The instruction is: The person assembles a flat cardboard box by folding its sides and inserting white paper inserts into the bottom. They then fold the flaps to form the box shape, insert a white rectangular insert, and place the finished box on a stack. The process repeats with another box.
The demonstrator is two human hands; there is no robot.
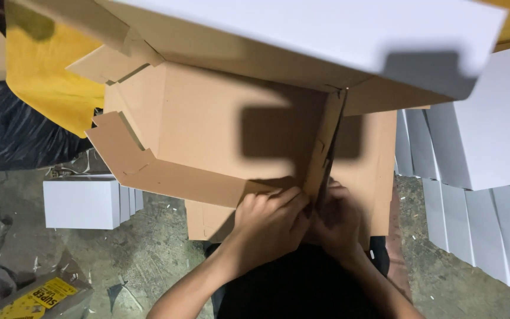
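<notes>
Two hands grip one unfolded cardboard box [208, 124], brown inside, white outside, held overhead at centre frame. Left hand [270, 218] pinches a brown flap edge; right hand [340, 221] clasps the upright panel beside it, fingers touching. White box stacks: one at 9 o'clock [81, 204], one at 3 o'clock [479, 177]. Concrete floor [149, 254] below.

The cardboard box [219, 124] runs off the top edge — its white outer flap [326, 29] is cut there. The right hand [340, 221] sits in shadow behind an upright cardboard fold, fingertips hidden — its grip cannot be told
</notes>
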